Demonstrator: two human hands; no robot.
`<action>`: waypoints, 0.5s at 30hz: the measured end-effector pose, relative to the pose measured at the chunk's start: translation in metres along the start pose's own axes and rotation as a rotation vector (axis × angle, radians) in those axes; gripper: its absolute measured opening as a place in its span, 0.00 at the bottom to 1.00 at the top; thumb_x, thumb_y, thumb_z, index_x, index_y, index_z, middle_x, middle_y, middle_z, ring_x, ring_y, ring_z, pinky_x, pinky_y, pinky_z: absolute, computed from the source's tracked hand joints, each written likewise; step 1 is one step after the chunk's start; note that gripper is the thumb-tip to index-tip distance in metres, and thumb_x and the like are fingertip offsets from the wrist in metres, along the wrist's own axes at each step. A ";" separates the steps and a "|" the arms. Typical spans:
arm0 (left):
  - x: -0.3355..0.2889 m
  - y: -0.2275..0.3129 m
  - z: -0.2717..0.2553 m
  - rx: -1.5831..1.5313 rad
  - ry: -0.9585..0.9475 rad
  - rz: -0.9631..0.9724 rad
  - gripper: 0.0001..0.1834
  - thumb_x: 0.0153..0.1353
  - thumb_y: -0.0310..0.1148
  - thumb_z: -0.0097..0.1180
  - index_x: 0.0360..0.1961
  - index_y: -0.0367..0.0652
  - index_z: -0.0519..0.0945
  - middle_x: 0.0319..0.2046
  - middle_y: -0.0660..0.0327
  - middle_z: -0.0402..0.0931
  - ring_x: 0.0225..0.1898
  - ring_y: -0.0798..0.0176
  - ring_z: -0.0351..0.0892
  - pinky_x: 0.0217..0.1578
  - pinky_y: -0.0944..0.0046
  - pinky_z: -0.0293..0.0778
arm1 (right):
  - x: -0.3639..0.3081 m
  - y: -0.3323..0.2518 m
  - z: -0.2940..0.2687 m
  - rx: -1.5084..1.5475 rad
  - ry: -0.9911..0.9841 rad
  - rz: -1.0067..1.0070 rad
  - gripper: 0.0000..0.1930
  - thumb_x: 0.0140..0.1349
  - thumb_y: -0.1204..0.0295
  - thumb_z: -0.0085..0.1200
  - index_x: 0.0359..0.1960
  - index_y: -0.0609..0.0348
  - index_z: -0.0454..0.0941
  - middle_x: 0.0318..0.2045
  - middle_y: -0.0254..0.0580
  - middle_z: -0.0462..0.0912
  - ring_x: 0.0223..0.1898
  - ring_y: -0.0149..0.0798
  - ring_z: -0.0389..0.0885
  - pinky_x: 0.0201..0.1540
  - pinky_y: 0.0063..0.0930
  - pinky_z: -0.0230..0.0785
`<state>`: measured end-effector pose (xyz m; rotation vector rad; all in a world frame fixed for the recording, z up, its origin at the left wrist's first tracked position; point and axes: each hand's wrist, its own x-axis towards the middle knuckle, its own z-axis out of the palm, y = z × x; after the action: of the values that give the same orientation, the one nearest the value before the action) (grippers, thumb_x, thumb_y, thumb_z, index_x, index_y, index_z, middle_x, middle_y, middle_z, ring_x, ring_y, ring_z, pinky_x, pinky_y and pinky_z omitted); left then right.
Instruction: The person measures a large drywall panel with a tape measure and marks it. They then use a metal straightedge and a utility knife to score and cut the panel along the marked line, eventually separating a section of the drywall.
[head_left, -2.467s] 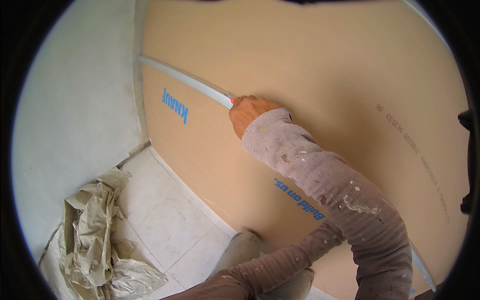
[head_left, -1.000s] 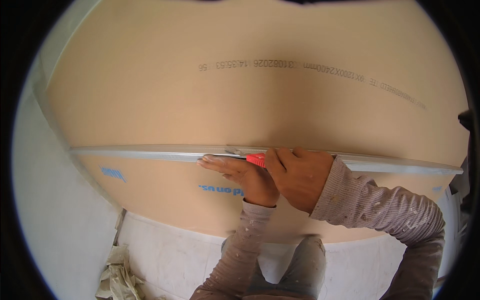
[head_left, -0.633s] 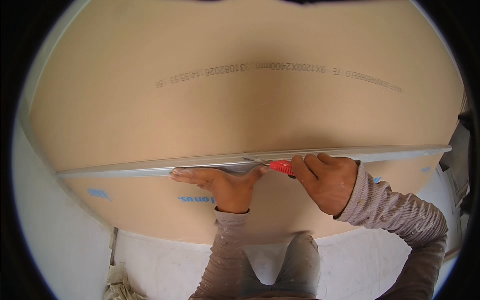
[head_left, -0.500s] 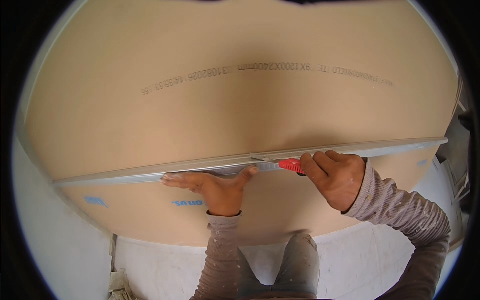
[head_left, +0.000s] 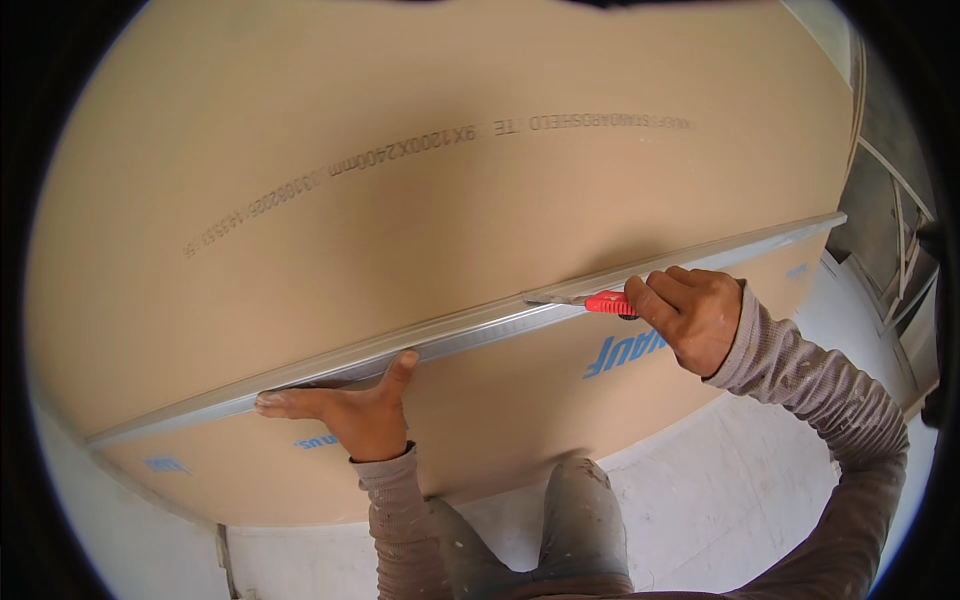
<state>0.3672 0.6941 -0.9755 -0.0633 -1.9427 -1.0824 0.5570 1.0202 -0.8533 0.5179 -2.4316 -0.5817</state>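
Observation:
My right hand is closed around a red utility knife. The knife's blade lies against a long grey metal profile, its tip pointing left along it. This profile runs across a large tan plasterboard sheet, rising toward the right. Farther left, my left hand presses on the near edge of the profile, thumb and fingers spread wide apart. Some fingertips there are hard to make out against the metal. Blue print shows on the board nearer to me, partly behind the left hand.
My knees are close to the board's near edge, above a pale, dusty floor. Beyond the right edge stand thin strips or frame pieces. A pale surface borders the board at lower left.
The knife has slid to the right along the profile, and the gap between my hands has widened. My left hand now lies farther left. The view has tilted, so the profile slopes more.

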 end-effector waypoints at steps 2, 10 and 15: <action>0.004 -0.001 -0.002 0.007 0.016 -0.002 0.98 0.30 0.69 0.83 0.72 0.21 0.17 0.73 0.22 0.12 0.77 0.27 0.09 0.74 0.29 0.23 | -0.010 0.010 0.001 -0.007 -0.006 0.023 0.20 0.57 0.74 0.60 0.51 0.72 0.79 0.35 0.49 0.84 0.33 0.45 0.87 0.34 0.34 0.83; 0.034 -0.002 -0.007 0.037 0.038 -0.031 0.97 0.31 0.70 0.82 0.73 0.21 0.20 0.75 0.25 0.14 0.77 0.29 0.08 0.74 0.31 0.22 | -0.037 0.057 0.006 -0.003 -0.043 0.154 0.21 0.54 0.81 0.59 0.52 0.71 0.77 0.37 0.51 0.84 0.39 0.51 0.87 0.40 0.38 0.84; 0.044 -0.012 -0.004 -0.008 0.052 0.034 0.95 0.34 0.69 0.81 0.72 0.23 0.17 0.75 0.28 0.10 0.77 0.30 0.05 0.74 0.31 0.19 | -0.039 0.072 0.011 0.008 -0.113 0.224 0.22 0.52 0.83 0.59 0.52 0.68 0.76 0.40 0.50 0.84 0.41 0.51 0.87 0.43 0.40 0.84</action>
<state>0.3385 0.6687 -0.9507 -0.0721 -1.8849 -1.0591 0.5636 1.1022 -0.8420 0.2157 -2.5552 -0.5186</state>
